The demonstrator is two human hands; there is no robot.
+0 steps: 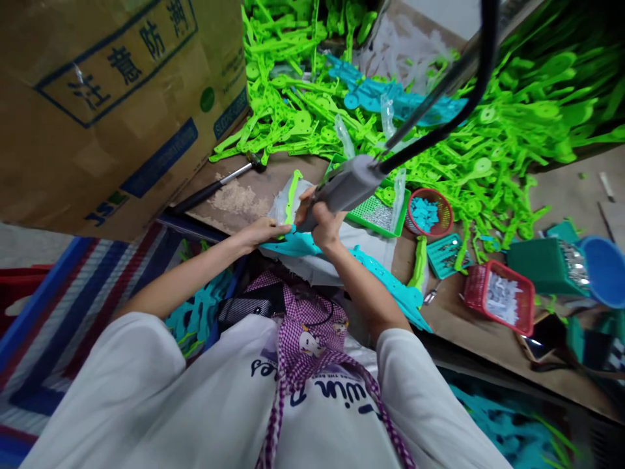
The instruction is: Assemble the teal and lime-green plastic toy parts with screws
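My right hand [326, 226] is wrapped around a grey electric screwdriver [350, 185], which slants down to the left. Its tip end is close to the fingers of my left hand [266, 232]. Those fingers pinch the left end of a long turquoise plastic part [388, 279] that lies across the table edge in front of my body. A bright green plastic arm [292, 198] stands up from that same end, just beyond my left fingertips. The exact contact at the screwdriver's tip is too small to make out.
A large cardboard box [122, 117] stands at the left beside a hammer [215, 187]. Green parts [303, 120] are heaped at the back. Small parts fill a green tray [401, 225] and red baskets [526, 306] at the right. A black cord [469, 107] runs overhead.
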